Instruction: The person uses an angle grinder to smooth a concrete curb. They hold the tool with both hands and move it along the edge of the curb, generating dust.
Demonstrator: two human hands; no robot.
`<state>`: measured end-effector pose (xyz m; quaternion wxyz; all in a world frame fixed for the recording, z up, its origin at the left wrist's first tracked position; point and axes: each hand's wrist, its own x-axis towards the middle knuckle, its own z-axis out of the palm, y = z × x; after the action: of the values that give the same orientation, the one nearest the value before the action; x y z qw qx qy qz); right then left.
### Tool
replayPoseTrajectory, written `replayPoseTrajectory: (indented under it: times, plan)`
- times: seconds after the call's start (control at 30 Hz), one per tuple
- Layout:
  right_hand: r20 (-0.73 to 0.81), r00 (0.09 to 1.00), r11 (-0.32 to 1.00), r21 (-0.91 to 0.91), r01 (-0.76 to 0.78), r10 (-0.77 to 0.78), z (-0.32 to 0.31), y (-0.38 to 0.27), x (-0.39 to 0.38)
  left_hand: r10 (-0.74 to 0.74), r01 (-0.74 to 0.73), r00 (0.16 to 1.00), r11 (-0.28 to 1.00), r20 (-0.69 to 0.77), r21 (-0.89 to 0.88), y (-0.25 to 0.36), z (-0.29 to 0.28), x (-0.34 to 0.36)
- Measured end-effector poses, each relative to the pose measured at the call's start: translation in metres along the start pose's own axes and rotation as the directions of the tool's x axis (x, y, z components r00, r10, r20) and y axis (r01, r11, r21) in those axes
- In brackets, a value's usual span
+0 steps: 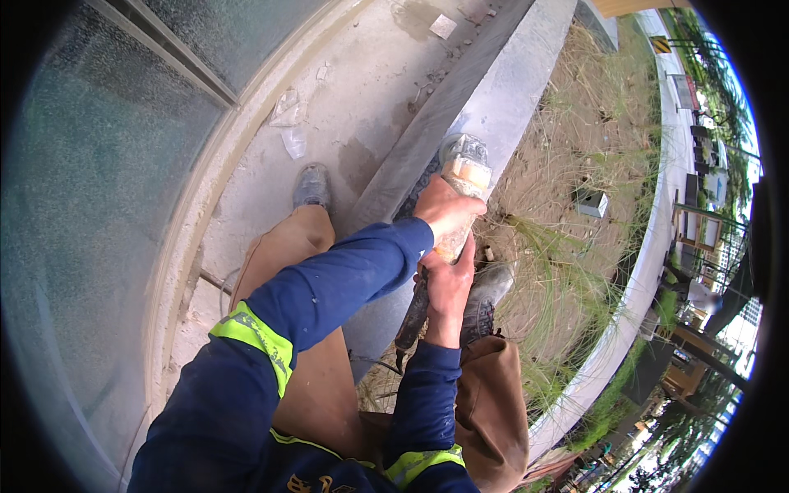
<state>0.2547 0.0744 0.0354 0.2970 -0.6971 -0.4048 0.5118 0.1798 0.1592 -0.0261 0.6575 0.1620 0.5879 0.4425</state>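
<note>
Since both hands are clamped on its body, the dust-caked angle grinder [468,174] sits over the smooth grey concrete ledge [511,78], blunt rounded head at 12 o'clock, slim dark rear handle at 7. Left hand [448,205] wraps over the front, forearm slanting in from 8; right hand [450,283] grips just behind, forearm near upright from 6. At 3, planter bed [563,144]: sandy soil, stringy grass [546,240], small grey box [591,202]. At 10, dusty shoe [311,186].
</note>
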Motion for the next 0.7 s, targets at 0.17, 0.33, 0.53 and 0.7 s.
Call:
replayPoseTrajectory:
  times: [0.17, 0.33, 0.53, 0.7]
  plan:
    - [-0.049, 0.999, 0.999, 0.055, 0.003, 0.000, 0.003, 0.003, -0.006, 0.084, -0.076, 0.988, 0.995, 0.126, -0.063, 0.002, -0.001, -0.008]
    - [0.012, 1.000, 0.999, 0.053, -0.010, 0.010, 0.005, -0.003, -0.010, -0.032, 0.032, 0.999, 0.999, -0.005, 0.011, -0.009, -0.006, 0.001]
    - [-0.049, 0.999, 0.998, 0.064, -0.002, 0.005, 0.006, 0.005, -0.018, -0.023, 0.020, 0.998, 0.999, 0.064, 0.045, -0.006, -0.003, -0.011]
    - [-0.013, 0.999, 0.999, 0.040, -0.034, 0.034, 0.005, -0.002, -0.016, 0.026, -0.025, 0.999, 1.000, 0.035, -0.005, -0.005, -0.005, -0.011]
